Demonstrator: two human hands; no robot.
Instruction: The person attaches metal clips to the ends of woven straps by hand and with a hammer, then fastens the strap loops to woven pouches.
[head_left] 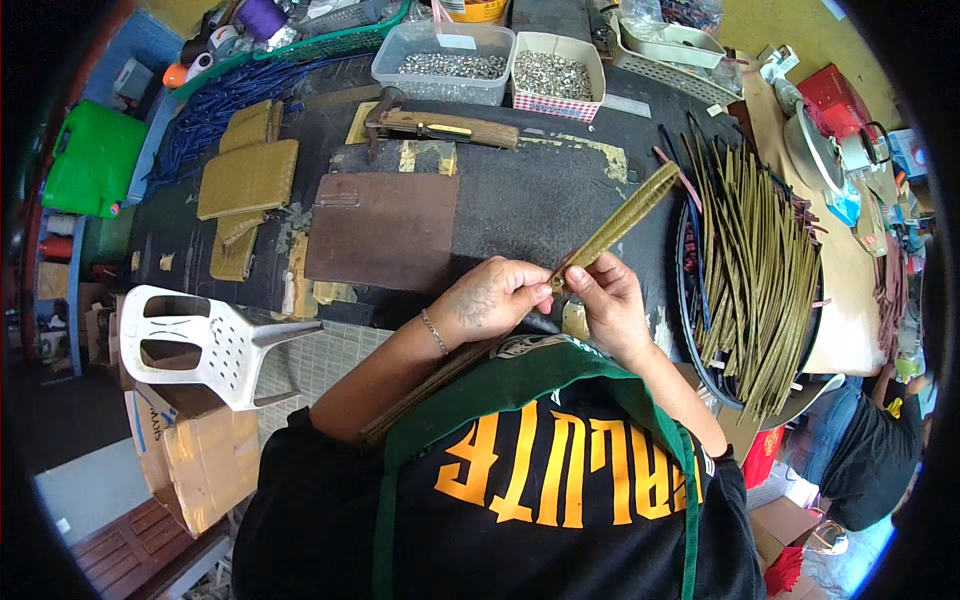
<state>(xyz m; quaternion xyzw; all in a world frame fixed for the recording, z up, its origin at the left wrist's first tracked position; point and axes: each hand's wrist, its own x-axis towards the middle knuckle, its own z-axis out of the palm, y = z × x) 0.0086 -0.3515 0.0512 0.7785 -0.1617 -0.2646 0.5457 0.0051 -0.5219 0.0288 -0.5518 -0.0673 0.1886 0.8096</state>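
Over the near edge of the table, my left hand [489, 298] and my right hand [612, 306] meet, thumbs and fingers pinched on an olive-green strap [628, 218]. One looped part of the strap sticks out up and to the right beyond my right hand. A small, gold-coloured spot shows at the pinch; I cannot make out whether it is a metal fitting. More olive strap [420, 392] trails below my left forearm toward my lap. My fingertips partly hide the strap where they meet.
On the black table [520, 215] lie a brown mat [380, 230], a hammer [450, 128] and folded olive pieces [248, 180]. Behind stand a clear tub [440, 88] and a box [555, 75] of small metal pieces. A basin [690, 330] of olive straps is right; a white chair [185, 345], left.
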